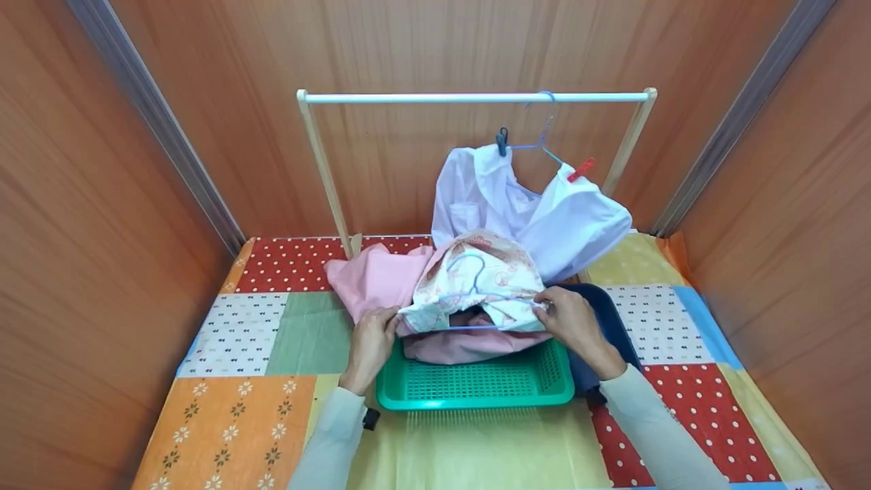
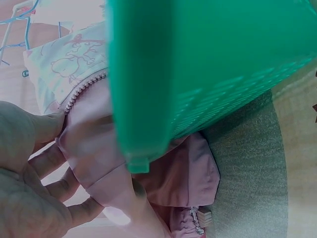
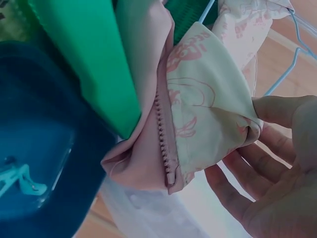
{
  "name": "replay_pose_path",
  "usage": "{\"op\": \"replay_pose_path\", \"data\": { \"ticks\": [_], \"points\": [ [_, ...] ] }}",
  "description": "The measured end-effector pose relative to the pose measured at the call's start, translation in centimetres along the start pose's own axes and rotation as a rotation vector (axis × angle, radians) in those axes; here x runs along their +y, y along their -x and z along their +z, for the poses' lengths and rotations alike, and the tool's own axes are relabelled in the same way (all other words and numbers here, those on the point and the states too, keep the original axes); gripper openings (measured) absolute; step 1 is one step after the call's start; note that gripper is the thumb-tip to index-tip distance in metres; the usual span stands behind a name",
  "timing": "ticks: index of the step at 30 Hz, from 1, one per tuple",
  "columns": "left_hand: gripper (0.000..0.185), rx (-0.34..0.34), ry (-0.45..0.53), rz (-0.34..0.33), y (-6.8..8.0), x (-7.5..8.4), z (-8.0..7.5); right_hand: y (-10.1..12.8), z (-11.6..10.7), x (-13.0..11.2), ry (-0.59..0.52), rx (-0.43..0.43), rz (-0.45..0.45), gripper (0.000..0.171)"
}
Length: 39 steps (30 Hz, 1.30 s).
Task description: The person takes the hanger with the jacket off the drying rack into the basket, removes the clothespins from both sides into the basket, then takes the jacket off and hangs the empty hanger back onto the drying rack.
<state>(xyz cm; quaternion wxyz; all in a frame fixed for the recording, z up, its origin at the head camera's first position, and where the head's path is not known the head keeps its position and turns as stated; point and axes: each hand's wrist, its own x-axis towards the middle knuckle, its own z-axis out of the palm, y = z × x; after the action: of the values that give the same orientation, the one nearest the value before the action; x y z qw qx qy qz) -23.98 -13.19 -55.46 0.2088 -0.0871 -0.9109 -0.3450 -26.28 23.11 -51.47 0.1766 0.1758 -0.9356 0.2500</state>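
A pink jacket (image 1: 388,279) with a pale printed lining (image 1: 507,269) lies bunched over a green basket (image 1: 476,407). A blue wire hanger (image 1: 474,291) lies against the lining, its hook pointing away from me. My left hand (image 1: 371,346) pinches the jacket's left edge; in the left wrist view, thumb and fingers grip the cloth beside the zipper teeth (image 2: 81,92). On the other side my right hand (image 1: 577,325) pinches a corner of the jacket at the hanger's right end. The right wrist view has the printed cloth (image 3: 203,99) folded between thumb and fingers.
Behind stands a rack with a white bar (image 1: 408,99). From it hangs a white shirt (image 1: 469,194) on a hanger, with a black clothespin (image 1: 502,141) and a red clothespin (image 1: 582,169). Right of the basket sits a dark blue basin (image 1: 616,333) holding a light blue clothespin (image 3: 30,183).
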Motion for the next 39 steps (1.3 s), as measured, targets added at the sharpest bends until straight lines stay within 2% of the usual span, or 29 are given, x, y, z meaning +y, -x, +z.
{"op": "replay_pose_path", "data": {
  "ticks": [12, 22, 32, 39],
  "points": [
    [0.016, -0.009, 0.016, -0.022, 0.0, 0.0, -0.1, 0.8, 0.0, 1.2, -0.056, 0.030, 0.002, 0.008],
    [0.014, 0.012, 0.020, 0.005, 0.2, -0.3, -0.2, 1.3, 0.1, 1.8, -0.078, 0.125, -0.024, 0.005],
    [0.015, 0.026, 0.011, -0.001, 0.4, -0.5, -0.4, 1.8, 0.1, 2.7, -0.074, 0.208, 0.033, 0.005],
    [0.017, 0.038, 0.046, -0.021, 0.6, -0.6, -0.3, 2.2, 0.3, 3.2, -0.089, 0.222, 0.140, 0.005]
  ]
}}
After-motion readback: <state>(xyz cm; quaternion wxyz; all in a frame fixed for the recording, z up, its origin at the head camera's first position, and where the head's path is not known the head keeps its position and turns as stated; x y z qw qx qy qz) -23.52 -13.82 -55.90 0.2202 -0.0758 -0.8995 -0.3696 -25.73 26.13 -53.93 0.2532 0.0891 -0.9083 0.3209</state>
